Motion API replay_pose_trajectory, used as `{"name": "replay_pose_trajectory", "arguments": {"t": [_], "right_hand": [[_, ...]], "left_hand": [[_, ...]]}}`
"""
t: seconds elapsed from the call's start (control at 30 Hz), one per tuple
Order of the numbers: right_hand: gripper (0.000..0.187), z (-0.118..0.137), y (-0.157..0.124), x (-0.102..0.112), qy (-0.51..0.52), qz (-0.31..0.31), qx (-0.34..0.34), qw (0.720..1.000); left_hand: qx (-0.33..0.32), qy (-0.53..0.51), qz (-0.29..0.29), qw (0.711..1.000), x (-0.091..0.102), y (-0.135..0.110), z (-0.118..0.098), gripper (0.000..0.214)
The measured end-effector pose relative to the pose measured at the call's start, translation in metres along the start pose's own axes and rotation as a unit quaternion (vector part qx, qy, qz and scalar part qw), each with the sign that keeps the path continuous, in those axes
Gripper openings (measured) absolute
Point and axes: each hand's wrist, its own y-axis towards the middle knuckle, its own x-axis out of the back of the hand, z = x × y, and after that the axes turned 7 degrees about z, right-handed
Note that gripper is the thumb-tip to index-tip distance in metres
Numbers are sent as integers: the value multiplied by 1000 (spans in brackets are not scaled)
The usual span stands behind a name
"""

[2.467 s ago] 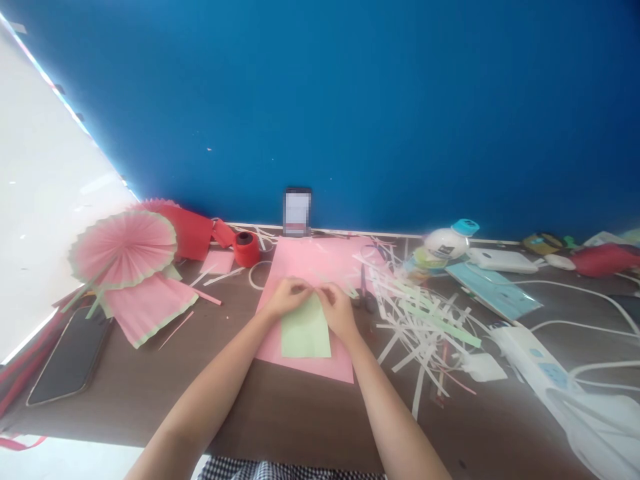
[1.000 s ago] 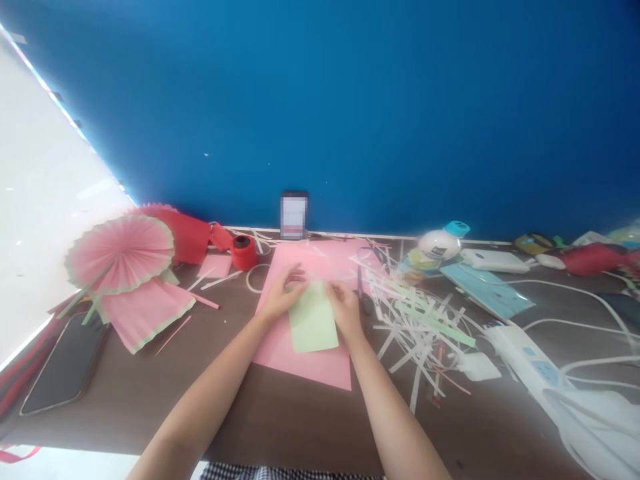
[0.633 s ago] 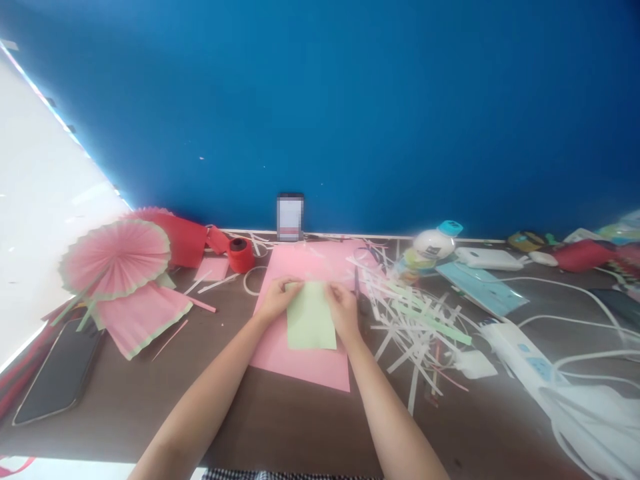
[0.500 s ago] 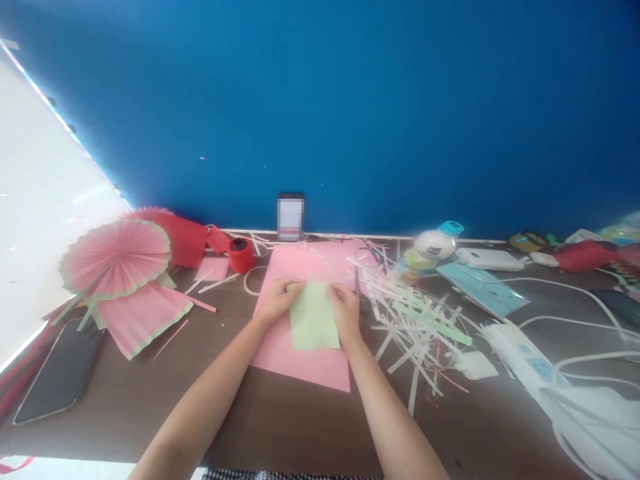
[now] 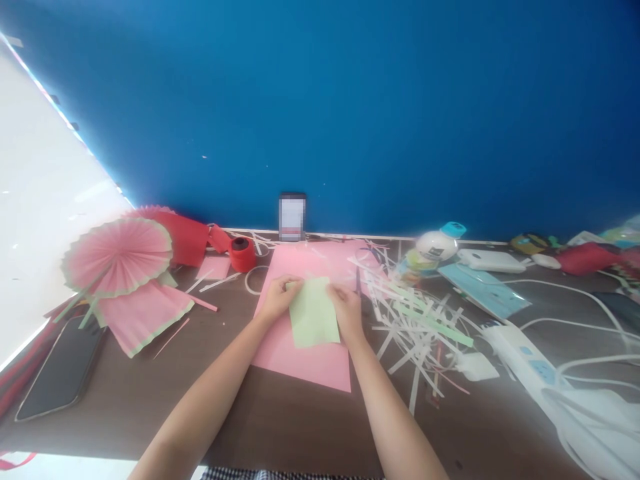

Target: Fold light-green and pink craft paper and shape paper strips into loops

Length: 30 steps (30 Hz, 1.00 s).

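Observation:
A light green sheet of paper (image 5: 315, 317) is held between my two hands, above a larger pink sheet (image 5: 310, 370) on the dark table. My left hand (image 5: 280, 298) pinches its upper left corner. At the upper right corner, my right hand (image 5: 347, 307) has fingers closed on the paper's edge. Just beyond my right hand lies a pair of scissors (image 5: 358, 279), partly hidden. A loose heap of white paper strips (image 5: 415, 333) spreads to the right of that hand, with some green strips among them.
Pink pleated paper fans (image 5: 117, 257) and a black phone (image 5: 60, 370) are on the left. A red tape roll (image 5: 243, 255) stands at the back. On the right are a white bottle (image 5: 437, 245), a blue packet (image 5: 483, 290) and a white power strip (image 5: 525, 350) with cables. Behind rises a blue wall (image 5: 320, 113).
The green paper has tilted slightly and its top edge sits a little higher. Both hands keep their grip, and the camera view has shifted slightly.

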Motion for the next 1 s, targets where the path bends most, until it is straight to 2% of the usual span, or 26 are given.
{"name": "replay_pose_trajectory", "arguments": {"t": [0.1,0.27,0.53,1.0], "right_hand": [[28,-3,2,0,-14,0,12,1000],[31,-2,2,1,-17,-25,5,1000],[30,-9,1,-3,8,-75,-12,997],[23,-13,3,-5,45,-109,-24,993]], "left_hand": [[-1,-32,-14,999,0,0,1,26],[29,-115,52,992,-3,1,15,35],[12,-101,60,993,-6,0,12,32],[13,-49,58,997,-9,0,13,31]]}}
